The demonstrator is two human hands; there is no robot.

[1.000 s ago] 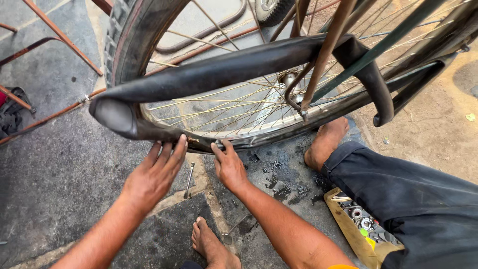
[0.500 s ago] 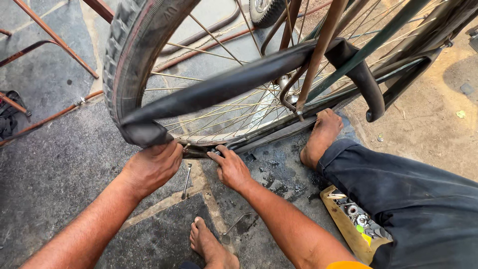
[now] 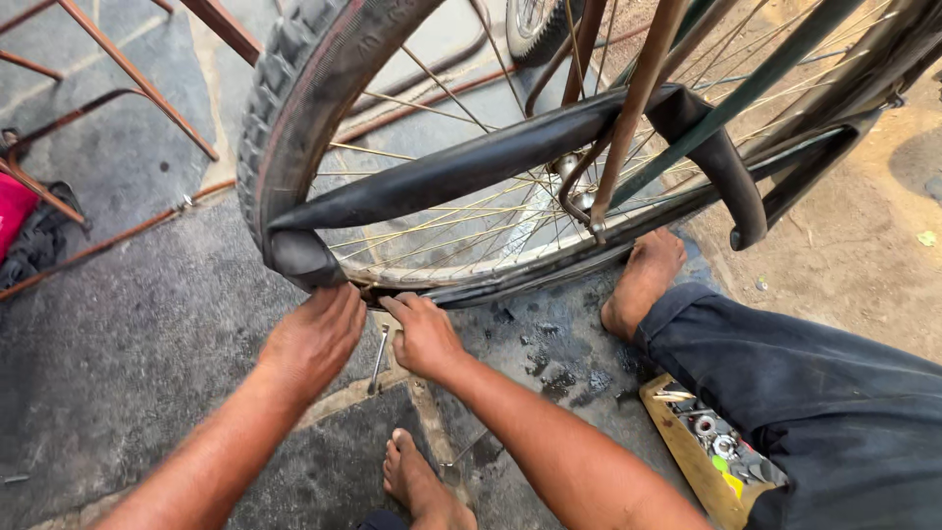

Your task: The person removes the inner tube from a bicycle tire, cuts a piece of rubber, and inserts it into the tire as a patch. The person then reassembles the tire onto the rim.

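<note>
The left hand [image 3: 312, 339] is curled, fingers together, over the black inner tube [image 3: 491, 162] where it meets the tyre [image 3: 285, 108] at the wheel's bottom; the right hand [image 3: 424, 334] just beside it presses fingertips to the rim [image 3: 510, 285]. By my judgement little is tucked in; most of the tube hangs loose across the spokes above both hands.

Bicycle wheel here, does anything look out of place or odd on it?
Yes. The black inner tube hangs out of the tyre, stretched across the spokes and draped over the frame instead of sitting inside. The left hand and right hand press at the rim's bottom. A small metal tool lies loose on the ground between them.
</note>
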